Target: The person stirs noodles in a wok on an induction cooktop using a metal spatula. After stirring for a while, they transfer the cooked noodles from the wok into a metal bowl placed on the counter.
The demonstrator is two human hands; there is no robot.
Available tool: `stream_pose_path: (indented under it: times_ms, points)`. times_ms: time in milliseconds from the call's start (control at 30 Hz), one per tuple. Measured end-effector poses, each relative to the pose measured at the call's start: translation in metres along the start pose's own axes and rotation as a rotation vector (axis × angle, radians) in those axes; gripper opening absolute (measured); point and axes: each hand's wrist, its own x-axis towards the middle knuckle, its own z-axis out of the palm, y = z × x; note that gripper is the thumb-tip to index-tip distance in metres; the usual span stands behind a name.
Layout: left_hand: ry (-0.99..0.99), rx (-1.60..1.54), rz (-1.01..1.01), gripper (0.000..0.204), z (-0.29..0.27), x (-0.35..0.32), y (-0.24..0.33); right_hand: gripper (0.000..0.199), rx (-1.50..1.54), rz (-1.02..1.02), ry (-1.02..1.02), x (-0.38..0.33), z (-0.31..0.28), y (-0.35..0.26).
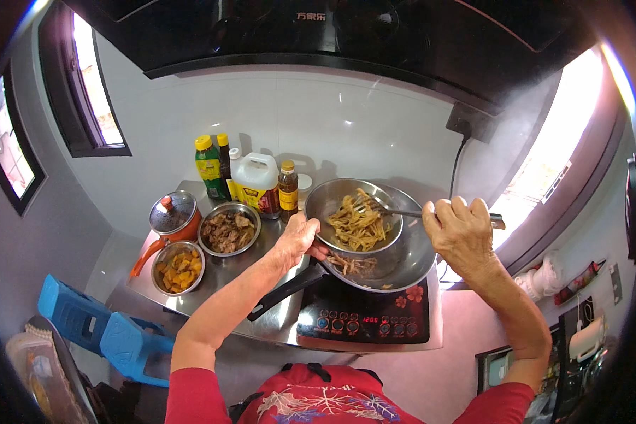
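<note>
My left hand (304, 240) grips the rim of a steel bowl (316, 205), tilted above the wok (418, 247). Brown, noodle-like strips (357, 225) fill much of the bowl. My right hand (461, 232) is wrapped round the dark handle of a metal spatula (404, 213), whose head reaches into the strips in the bowl; its exact shape is partly hidden. A small heap of similar strips (352, 266) lies in the wok, just below the bowl. The wok's black handle points toward my left forearm, and neither hand is on it.
Under the wok is a black induction cooker (364, 321). Left of it stand a bowl of cooked meat (227, 232), a bowl of orange chunks (179, 273) and a lidded orange saucepan (174, 215). Several bottles (256, 185) line the wall. A dark range hood (318, 42) hangs overhead.
</note>
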Motion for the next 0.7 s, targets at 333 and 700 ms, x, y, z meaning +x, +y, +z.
stream_pose_path:
  times_ms: [333,700]
  points:
    - [0.109,-0.129,0.006,0.039,-0.025,-0.005,0.000,0.016,0.161,0.294,-0.186,0.005,-0.009,0.053]
    - [0.288,-0.108,0.078,0.039,-0.094,-0.042,-0.007,0.007,0.257,0.333,-0.914,-0.060,0.144,0.058]
